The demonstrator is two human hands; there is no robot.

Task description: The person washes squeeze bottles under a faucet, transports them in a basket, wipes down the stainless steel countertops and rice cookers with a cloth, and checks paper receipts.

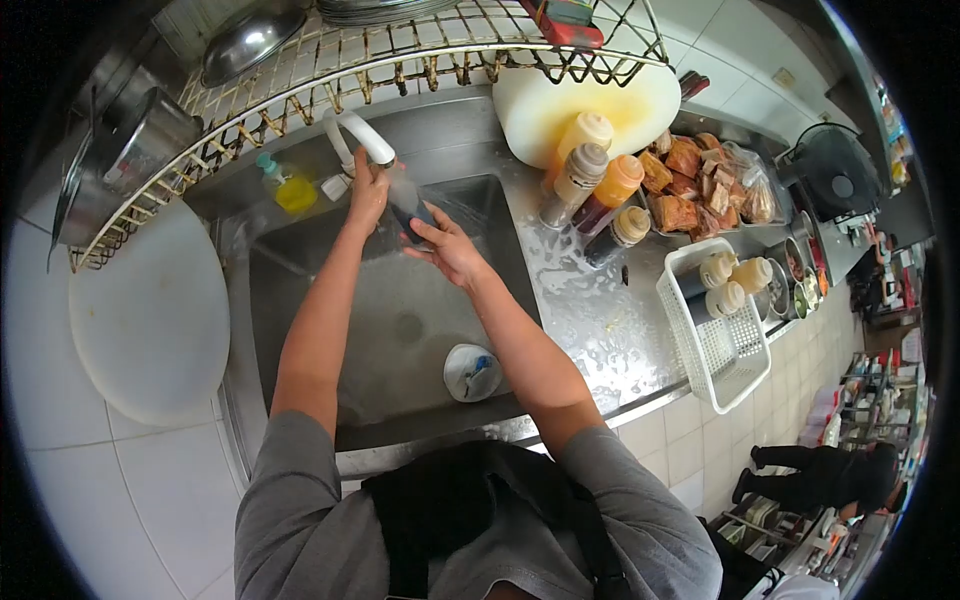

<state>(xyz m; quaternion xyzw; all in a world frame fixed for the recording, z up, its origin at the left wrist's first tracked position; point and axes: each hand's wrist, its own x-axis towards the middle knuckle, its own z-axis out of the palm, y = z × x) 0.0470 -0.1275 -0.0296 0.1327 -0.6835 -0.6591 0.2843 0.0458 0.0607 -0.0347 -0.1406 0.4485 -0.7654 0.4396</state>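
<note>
A bottle point(407, 206) is held over the sink point(390, 290), just by the tap point(366, 138); it is pinched by both grips, that of the left hand point(370, 195) nearer the tap, that of the right hand point(448, 250) farther off; in the sink a white dish point(463, 372) is seen; on the wet tabletop point(585, 335) four bottles point(577, 184) are stood, near a basket point(737, 345).

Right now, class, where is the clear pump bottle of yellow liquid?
In the head view, the clear pump bottle stands at the upper left, near the back left corner of the rectangular metal sink basin, left of the curved white faucet.
</note>
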